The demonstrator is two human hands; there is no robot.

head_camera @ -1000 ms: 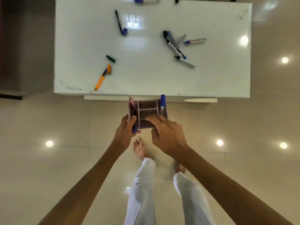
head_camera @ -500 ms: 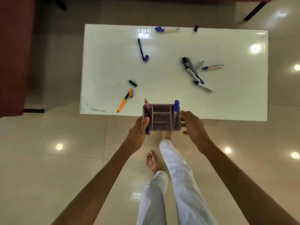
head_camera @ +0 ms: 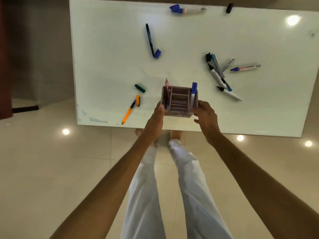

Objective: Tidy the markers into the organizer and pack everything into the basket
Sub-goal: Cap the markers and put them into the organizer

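A mauve organizer (head_camera: pixel 178 107) with several compartments is over the near edge of the white table (head_camera: pixel 107 57). My left hand (head_camera: pixel 155 121) grips its left side and my right hand (head_camera: pixel 206 118) holds its right side. A blue-capped marker (head_camera: pixel 193 92) and a pink pen (head_camera: pixel 166 87) stand in it. Loose on the table lie an orange pen (head_camera: pixel 128 112) with its orange cap (head_camera: pixel 138 100), a green cap (head_camera: pixel 140 88), a black pen (head_camera: pixel 149 39) beside a blue cap (head_camera: pixel 157 53), a pile of markers (head_camera: pixel 219 73) and a blue-tipped marker (head_camera: pixel 246 67).
At the table's far edge lie a blue-capped marker (head_camera: pixel 187 9) and a black cap (head_camera: pixel 229 7). Glossy tiled floor (head_camera: pixel 51 169) surrounds the table. My white-trousered legs (head_camera: pixel 172 187) stand right at the near edge. A dark red piece of furniture (head_camera: pixel 4 66) is at the left. No basket is visible.
I have stepped up to the table and carried the organizer forward from over the floor to over the table's near edge. My right hand moved from on top of it to its right side.
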